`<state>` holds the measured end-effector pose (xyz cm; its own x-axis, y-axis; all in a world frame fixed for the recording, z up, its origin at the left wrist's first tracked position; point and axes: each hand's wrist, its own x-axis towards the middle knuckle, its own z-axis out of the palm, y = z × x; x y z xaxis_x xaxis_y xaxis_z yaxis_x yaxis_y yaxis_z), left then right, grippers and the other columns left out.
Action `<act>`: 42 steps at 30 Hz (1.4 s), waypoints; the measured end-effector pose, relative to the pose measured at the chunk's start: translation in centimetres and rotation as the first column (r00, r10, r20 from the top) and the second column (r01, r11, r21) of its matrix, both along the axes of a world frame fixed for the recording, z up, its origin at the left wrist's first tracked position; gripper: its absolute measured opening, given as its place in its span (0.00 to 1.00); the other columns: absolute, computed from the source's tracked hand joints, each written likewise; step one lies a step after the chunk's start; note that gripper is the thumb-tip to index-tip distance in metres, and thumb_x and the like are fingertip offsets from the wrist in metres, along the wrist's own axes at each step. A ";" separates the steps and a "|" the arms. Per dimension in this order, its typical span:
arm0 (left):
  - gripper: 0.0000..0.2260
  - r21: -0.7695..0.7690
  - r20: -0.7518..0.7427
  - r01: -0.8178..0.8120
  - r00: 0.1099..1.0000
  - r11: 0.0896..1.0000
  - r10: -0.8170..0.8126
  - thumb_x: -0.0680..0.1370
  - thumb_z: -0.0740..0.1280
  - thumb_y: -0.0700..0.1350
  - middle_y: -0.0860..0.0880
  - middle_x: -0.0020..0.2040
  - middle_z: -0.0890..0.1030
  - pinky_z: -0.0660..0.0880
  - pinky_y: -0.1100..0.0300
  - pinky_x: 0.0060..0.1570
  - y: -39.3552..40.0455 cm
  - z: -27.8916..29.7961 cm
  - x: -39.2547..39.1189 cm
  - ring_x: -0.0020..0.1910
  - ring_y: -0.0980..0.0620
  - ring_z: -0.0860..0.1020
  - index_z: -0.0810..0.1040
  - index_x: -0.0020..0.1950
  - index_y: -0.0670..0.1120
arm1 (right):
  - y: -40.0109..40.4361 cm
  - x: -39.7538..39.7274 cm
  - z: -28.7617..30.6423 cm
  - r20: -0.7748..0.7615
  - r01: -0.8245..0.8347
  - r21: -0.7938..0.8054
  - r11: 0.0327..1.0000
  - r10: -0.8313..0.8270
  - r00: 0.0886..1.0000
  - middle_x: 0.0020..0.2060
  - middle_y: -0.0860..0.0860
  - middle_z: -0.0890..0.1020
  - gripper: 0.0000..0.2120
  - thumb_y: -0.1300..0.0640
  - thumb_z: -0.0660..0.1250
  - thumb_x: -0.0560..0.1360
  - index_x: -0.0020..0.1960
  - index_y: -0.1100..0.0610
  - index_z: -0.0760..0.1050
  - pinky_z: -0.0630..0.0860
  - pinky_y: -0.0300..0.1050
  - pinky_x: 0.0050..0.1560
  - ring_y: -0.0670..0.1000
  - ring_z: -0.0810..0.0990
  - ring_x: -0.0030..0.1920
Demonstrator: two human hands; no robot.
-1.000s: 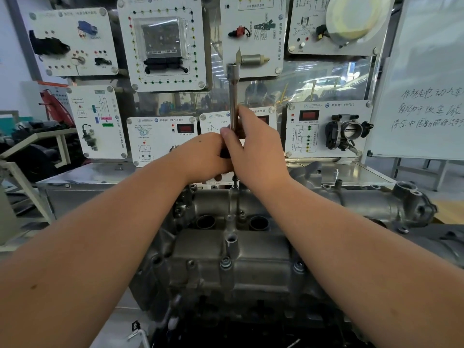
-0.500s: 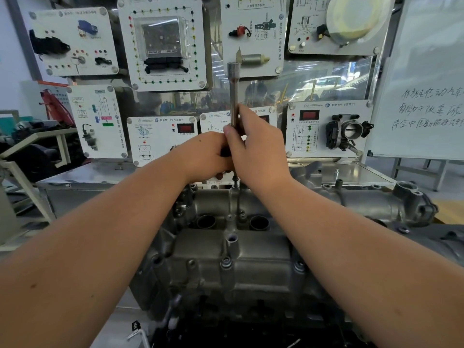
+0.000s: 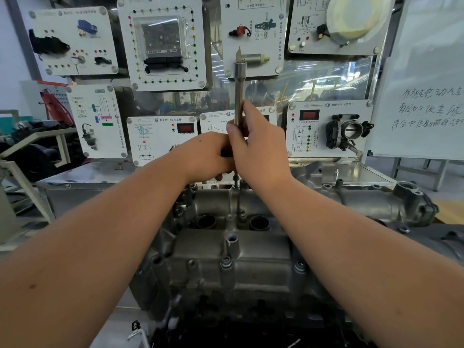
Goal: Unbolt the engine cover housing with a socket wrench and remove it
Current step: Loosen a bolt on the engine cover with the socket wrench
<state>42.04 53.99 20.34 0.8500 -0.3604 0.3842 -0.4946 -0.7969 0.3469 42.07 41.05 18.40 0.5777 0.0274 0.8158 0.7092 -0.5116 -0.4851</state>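
While both my hands meet over the far edge of the cover (image 3: 233, 257), the wrench (image 3: 239, 96) stands upright between them, its metal shaft rising past the fingers toward the panels (image 3: 160, 41) on the wall behind. My right hand (image 3: 261, 151) has its grip clenched round the shaft, thumb pressed against the near side. My left hand (image 3: 208, 156) is curled in just beside it, touching the right, grasping the wrench's lower part; what exactly lies under those fingers I cannot tell. Below the hands a thin extension (image 3: 236, 179) runs down to the cover's far rim.

I see the cover seated on the engine, on the bench (image 3: 82, 174), with bolts (image 3: 226, 262) showing along its near edge. Two round wells (image 3: 206, 221) open in its top; both look dark, and I cannot tell what is in them. Between them and nearer me, a short upright tube (image 3: 232, 241) stands with a pale opening. A whiteboard (image 3: 426, 84) with handwriting stands at the right.
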 end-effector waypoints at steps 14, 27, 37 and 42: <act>0.13 -0.005 -0.012 -0.021 1.000 1.000 0.021 0.77 0.64 0.41 0.60 0.33 0.83 0.79 0.57 0.39 0.2 -0.1 0.2 0.33 0.58 0.83 0.76 0.37 0.57 | 0.1 -0.1 -0.1 0.023 -0.015 -0.005 1.000 0.015 1.000 0.47 0.52 0.82 0.12 0.59 0.64 0.81 0.63 0.60 0.73 0.75 0.45 0.52 0.52 0.80 0.48; 0.14 0.014 -0.027 -0.020 0.999 1.000 0.021 0.78 0.63 0.40 0.66 0.32 0.82 0.76 0.59 0.38 0.0 0.1 -0.1 0.34 0.60 0.83 0.76 0.38 0.58 | 0.0 0.1 -0.3 -0.058 -0.054 0.016 0.998 0.054 0.997 0.52 0.53 0.84 0.29 0.53 0.65 0.82 0.79 0.52 0.59 0.75 0.44 0.52 0.53 0.82 0.54; 0.13 -0.022 -0.052 0.009 0.999 1.000 -0.010 0.79 0.63 0.40 0.68 0.34 0.82 0.77 0.62 0.41 0.0 0.2 -0.3 0.36 0.57 0.84 0.77 0.41 0.58 | -0.1 0.1 -0.1 -0.033 -0.006 -0.011 1.000 0.006 0.999 0.43 0.50 0.83 0.21 0.57 0.61 0.83 0.75 0.56 0.66 0.76 0.47 0.48 0.51 0.80 0.43; 0.13 0.006 -0.026 -0.017 1.000 1.000 0.017 0.79 0.64 0.40 0.67 0.32 0.81 0.77 0.58 0.40 0.0 0.1 -0.1 0.34 0.60 0.83 0.77 0.39 0.57 | 0.0 -0.1 -0.3 -0.047 -0.044 0.009 0.999 0.044 0.998 0.48 0.53 0.84 0.28 0.55 0.62 0.83 0.80 0.52 0.56 0.78 0.48 0.50 0.52 0.82 0.47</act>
<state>41.95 54.04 20.42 0.8656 -0.3479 0.3602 -0.4720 -0.8070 0.3550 41.99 41.09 18.11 0.6136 0.0471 0.7882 0.7074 -0.4764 -0.5222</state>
